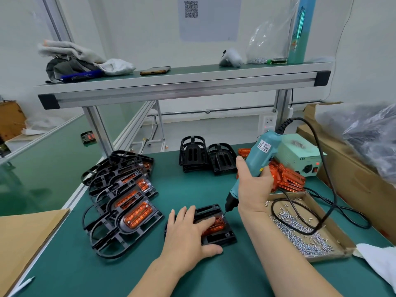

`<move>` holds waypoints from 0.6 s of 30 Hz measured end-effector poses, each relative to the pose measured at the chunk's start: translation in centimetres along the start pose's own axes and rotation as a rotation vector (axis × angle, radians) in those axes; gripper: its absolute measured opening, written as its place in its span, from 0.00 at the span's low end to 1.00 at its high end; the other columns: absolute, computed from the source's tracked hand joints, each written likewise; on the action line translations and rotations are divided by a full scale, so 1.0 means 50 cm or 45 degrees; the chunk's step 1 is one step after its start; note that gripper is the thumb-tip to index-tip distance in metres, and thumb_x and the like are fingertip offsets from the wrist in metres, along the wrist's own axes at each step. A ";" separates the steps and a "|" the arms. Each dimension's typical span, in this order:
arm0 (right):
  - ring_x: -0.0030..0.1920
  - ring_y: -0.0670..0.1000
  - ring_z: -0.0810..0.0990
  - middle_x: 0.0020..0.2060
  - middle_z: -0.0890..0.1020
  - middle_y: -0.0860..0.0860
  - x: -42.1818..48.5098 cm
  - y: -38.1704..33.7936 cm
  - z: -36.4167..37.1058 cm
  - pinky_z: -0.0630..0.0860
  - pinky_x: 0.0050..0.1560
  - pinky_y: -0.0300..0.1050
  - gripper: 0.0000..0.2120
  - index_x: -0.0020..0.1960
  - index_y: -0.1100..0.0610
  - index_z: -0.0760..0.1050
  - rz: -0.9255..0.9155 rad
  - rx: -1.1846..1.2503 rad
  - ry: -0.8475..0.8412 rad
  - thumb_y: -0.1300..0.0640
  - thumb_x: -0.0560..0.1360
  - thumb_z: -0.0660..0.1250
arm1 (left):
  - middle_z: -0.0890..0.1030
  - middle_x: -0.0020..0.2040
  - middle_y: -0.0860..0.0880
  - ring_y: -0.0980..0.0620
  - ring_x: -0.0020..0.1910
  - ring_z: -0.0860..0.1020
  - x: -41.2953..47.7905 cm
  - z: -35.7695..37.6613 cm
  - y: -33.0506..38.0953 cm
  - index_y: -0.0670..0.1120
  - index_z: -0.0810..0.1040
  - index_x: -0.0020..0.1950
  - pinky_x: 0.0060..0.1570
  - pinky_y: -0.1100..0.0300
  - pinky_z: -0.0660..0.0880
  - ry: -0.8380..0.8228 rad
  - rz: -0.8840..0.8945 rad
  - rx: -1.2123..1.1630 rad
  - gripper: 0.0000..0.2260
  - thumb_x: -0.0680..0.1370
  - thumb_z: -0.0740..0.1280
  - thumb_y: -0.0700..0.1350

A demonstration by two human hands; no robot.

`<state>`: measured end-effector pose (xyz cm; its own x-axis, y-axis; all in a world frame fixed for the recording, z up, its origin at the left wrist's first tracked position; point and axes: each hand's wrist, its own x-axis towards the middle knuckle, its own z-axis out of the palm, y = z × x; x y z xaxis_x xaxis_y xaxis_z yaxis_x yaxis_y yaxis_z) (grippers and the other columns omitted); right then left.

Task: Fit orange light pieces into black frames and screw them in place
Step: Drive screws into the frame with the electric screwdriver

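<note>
A black frame (222, 237) lies on the green mat in front of me with an orange light piece (217, 226) set in it. My left hand (188, 230) lies flat on the frame and the piece, fingers straight, pressing them down. My right hand (254, 185) grips a teal electric screwdriver (260, 155), tilted, its tip (224, 215) touching the right end of the orange piece. A spread of black frames with orange pieces fitted (122, 198) lies to the left.
Two stacks of bare black frames (205, 156) stand at the back. Loose orange pieces (287, 179) are piled right, by a power supply box (300, 156). A cardboard tray of screws (304, 230) sits right, the screwdriver cable (321, 219) looping over it. Cardboard sheet (25, 236) left.
</note>
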<state>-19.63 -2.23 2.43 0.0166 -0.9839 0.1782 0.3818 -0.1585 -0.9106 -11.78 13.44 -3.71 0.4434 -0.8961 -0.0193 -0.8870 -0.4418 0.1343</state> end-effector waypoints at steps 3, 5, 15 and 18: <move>0.29 0.39 0.74 0.28 0.78 0.39 -0.003 0.002 -0.001 0.73 0.32 0.34 0.14 0.40 0.48 0.76 -0.019 -0.010 -0.021 0.40 0.64 0.74 | 0.51 0.81 0.45 0.44 0.79 0.47 0.000 0.000 0.000 0.70 0.58 0.74 0.76 0.44 0.35 -0.037 0.007 0.046 0.35 0.69 0.59 0.76; 0.30 0.40 0.74 0.29 0.78 0.39 -0.004 0.005 -0.001 0.73 0.33 0.36 0.14 0.40 0.48 0.76 -0.015 -0.034 -0.031 0.41 0.64 0.74 | 0.52 0.80 0.45 0.44 0.79 0.48 0.001 0.000 0.000 0.70 0.58 0.75 0.76 0.43 0.35 -0.053 0.006 0.068 0.35 0.69 0.58 0.76; 0.30 0.43 0.74 0.29 0.78 0.41 -0.020 0.015 0.004 0.74 0.36 0.45 0.11 0.40 0.49 0.76 -0.082 -0.091 -0.083 0.44 0.67 0.75 | 0.55 0.78 0.46 0.45 0.77 0.50 0.005 0.001 0.000 0.70 0.58 0.74 0.76 0.43 0.35 -0.054 0.005 0.062 0.35 0.69 0.58 0.76; 0.32 0.44 0.74 0.30 0.78 0.42 -0.036 0.012 0.007 0.74 0.36 0.42 0.13 0.39 0.50 0.77 -0.178 -0.105 -0.200 0.42 0.66 0.74 | 0.54 0.78 0.46 0.45 0.77 0.50 0.004 0.000 0.000 0.70 0.58 0.75 0.76 0.43 0.36 -0.056 0.004 0.061 0.35 0.69 0.58 0.76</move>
<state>-19.11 -0.51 1.69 0.1147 -0.9278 0.3550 0.3141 -0.3051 -0.8990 -11.68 13.25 -3.71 0.4355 -0.8980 -0.0627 -0.8940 -0.4396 0.0868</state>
